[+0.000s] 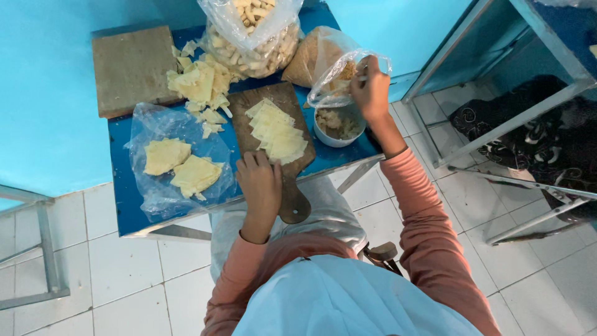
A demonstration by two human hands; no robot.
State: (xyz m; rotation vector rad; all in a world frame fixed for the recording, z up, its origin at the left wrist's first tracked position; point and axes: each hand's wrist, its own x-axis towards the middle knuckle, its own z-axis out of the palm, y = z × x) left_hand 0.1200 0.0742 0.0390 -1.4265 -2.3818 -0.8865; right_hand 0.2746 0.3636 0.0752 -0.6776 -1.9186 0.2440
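A brown slab (130, 68) is set at the left rear of the blue table (124, 205). Before it, two stacks of pale wrapper sheets (180, 167) are laid on clear plastic (155, 193). The left hand (260, 182) is rested, fingers loosely curled, on the near end of the wooden cutting board (273, 118), touching the fanned sheets (278, 132). A white bowl (336, 127) of filling is placed just beside the board. Above it, a small plastic bag (333, 84) is gripped by the right hand (371, 90).
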